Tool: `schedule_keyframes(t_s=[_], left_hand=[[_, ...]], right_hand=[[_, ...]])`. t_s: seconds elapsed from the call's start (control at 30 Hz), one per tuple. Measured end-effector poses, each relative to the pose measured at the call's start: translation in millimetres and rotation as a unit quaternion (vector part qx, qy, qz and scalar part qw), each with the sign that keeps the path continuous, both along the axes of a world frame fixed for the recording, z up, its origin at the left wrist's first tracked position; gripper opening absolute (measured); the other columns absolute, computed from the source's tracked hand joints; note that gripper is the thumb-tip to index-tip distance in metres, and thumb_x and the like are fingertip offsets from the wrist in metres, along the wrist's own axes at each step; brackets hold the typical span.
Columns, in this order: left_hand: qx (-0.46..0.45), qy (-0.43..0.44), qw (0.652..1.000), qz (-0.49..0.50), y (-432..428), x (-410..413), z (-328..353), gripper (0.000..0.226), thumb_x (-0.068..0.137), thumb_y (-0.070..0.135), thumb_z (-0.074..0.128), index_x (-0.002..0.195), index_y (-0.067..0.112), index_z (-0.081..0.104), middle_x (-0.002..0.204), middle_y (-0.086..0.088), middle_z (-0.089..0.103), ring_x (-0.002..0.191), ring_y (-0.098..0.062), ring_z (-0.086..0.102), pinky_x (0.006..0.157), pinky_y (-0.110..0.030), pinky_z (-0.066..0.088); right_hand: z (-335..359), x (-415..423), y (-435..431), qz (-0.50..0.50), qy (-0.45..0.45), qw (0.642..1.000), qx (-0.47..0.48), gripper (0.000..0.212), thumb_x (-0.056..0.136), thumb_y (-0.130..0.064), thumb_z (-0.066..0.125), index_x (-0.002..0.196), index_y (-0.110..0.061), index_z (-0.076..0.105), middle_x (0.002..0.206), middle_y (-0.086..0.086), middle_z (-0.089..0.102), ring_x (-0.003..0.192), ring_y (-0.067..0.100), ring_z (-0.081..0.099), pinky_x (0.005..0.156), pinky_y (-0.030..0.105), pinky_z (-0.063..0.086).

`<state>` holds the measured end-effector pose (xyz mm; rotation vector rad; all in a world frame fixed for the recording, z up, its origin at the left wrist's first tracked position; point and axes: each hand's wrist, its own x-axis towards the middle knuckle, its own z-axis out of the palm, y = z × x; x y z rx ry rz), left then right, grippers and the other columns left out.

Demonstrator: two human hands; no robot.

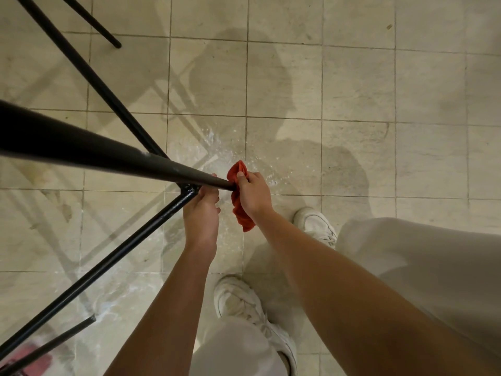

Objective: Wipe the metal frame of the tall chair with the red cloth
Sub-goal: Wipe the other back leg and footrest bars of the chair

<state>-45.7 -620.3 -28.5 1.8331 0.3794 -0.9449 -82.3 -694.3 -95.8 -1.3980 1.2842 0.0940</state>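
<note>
We're holding the cloth (242, 215) bunched in our right hand (253, 197) against the leg (108, 156) tip (low over the floor (352, 90)), and our left hand (202, 211) grips the joint (189, 190) right beside it.

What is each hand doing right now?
Left hand: grips the leg.
Right hand: holds the cloth against the leg's end.

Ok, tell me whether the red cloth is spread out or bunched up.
Bunched up. The red cloth is crumpled in the right hand against the chair leg, one end hanging loose.
</note>
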Motion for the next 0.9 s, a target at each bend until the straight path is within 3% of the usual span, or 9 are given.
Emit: schedule_keyframes(t_s=[0.07, 0.17, 0.23, 0.33, 0.47, 0.6, 0.73, 0.83, 0.9], left_hand=[[0.001, 0.0, 1.0, -0.01, 2, 0, -3, 0.011, 0.097, 0.03, 0.048, 0.097, 0.034, 0.059, 0.097, 0.015, 0.058, 0.102, -0.011, 0.057, 0.096, -0.033, 0.044], [0.015, -0.013, 0.999, -0.035, 4, -1, -6, 0.021, 0.099, 0.025, 0.045, 0.084, 0.035, 0.057, 0.082, 0.014, 0.055, 0.077, -0.002, 0.052, 0.079, -0.026, 0.044], [0.026, -0.017, 0.999, -0.043, 4, -2, -6, 0.017, 0.098, 0.019, 0.044, 0.102, 0.028, 0.058, 0.092, 0.011, 0.058, 0.088, -0.006, 0.056, 0.087, -0.029, 0.046], [0.033, 0.005, 0.998, -0.051, 6, -4, -3, 0.037, 0.093, 0.016, 0.05, 0.13, 0.022, 0.048, 0.118, 0.005, 0.058, 0.115, -0.016, 0.055, 0.104, -0.041, 0.041], [-0.022, 0.074, 0.994, -0.073, 8, -15, 10, 0.038, 0.09, 0.032, 0.055, 0.126, 0.022, 0.055, 0.114, -0.001, 0.066, 0.108, -0.018, 0.06, 0.099, -0.042, 0.046], [-0.039, 0.043, 0.995, -0.075, 8, -34, 32, 0.034, 0.093, 0.039, 0.05, 0.122, 0.022, 0.054, 0.105, 0.005, 0.063, 0.099, -0.011, 0.059, 0.083, -0.027, 0.047], [-0.033, 0.005, 0.997, -0.073, 13, -50, 44, 0.033, 0.096, 0.036, 0.048, 0.126, 0.022, 0.047, 0.108, 0.005, 0.061, 0.098, -0.01, 0.057, 0.089, -0.032, 0.045], [-0.038, 0.009, 0.999, 0.011, 14, -62, 55, 0.02, 0.098, 0.028, 0.046, 0.116, 0.02, 0.051, 0.104, 0.001, 0.063, 0.101, -0.016, 0.06, 0.093, -0.037, 0.046], [-0.043, 0.028, 0.996, 0.066, 13, -65, 57, 0.012, 0.097, 0.025, 0.046, 0.108, 0.021, 0.052, 0.109, -0.005, 0.063, 0.107, -0.025, 0.059, 0.1, -0.045, 0.044]], right_hand=[[-5, 0, -2, 0.01, 0.02, 1.0, 0.017, 0.04, 0.101, -0.029, 0.031, 0.115, -0.001, 0.056, 0.1, -0.001, 0.045, 0.081, 0.013, 0.048, 0.07, 0.02, 0.035], [1, 2, -7, 0.031, 0.04, 0.998, 0.027, 0.036, 0.101, -0.029, 0.033, 0.114, -0.003, 0.054, 0.087, -0.005, 0.044, 0.065, 0.006, 0.044, 0.057, 0.017, 0.032], [8, 3, -8, 0.039, 0.031, 0.999, 0.02, 0.035, 0.101, -0.028, 0.034, 0.11, -0.001, 0.055, 0.091, -0.004, 0.044, 0.069, 0.008, 0.045, 0.065, 0.02, 0.033], [22, 1, 1, -0.003, -0.023, 0.999, 0.033, 0.029, 0.1, -0.024, 0.036, 0.093, -0.005, 0.057, 0.099, 0.002, 0.046, 0.084, 0.016, 0.049, 0.078, 0.027, 0.035], [46, -9, 10, -0.054, -0.074, 0.995, 0.042, 0.024, 0.097, -0.024, 0.044, 0.094, -0.005, 0.057, 0.114, 0.012, 0.053, 0.102, 0.024, 0.055, 0.094, 0.035, 0.043], [75, -27, 9, -0.03, -0.101, 0.993, 0.062, 0.029, 0.095, -0.035, 0.047, 0.104, -0.012, 0.062, 0.111, 0.009, 0.061, 0.103, 0.022, 0.059, 0.099, 0.044, 0.043], [111, -41, 3, 0.004, -0.104, 0.988, 0.109, 0.06, 0.098, -0.054, 0.019, 0.082, -0.023, 0.068, 0.084, -0.004, 0.071, 0.084, 0.004, 0.065, 0.09, 0.026, 0.046], [133, -42, -1, 0.024, -0.082, 0.993, 0.083, 0.069, 0.094, -0.061, 0.01, 0.095, -0.024, 0.068, 0.092, -0.003, 0.068, 0.099, 0.017, 0.061, 0.101, 0.042, 0.04], [138, -38, -4, 0.012, -0.073, 0.994, 0.076, 0.069, 0.094, -0.061, 0.01, 0.107, -0.024, 0.066, 0.09, -0.005, 0.066, 0.098, 0.018, 0.06, 0.099, 0.046, 0.041]])
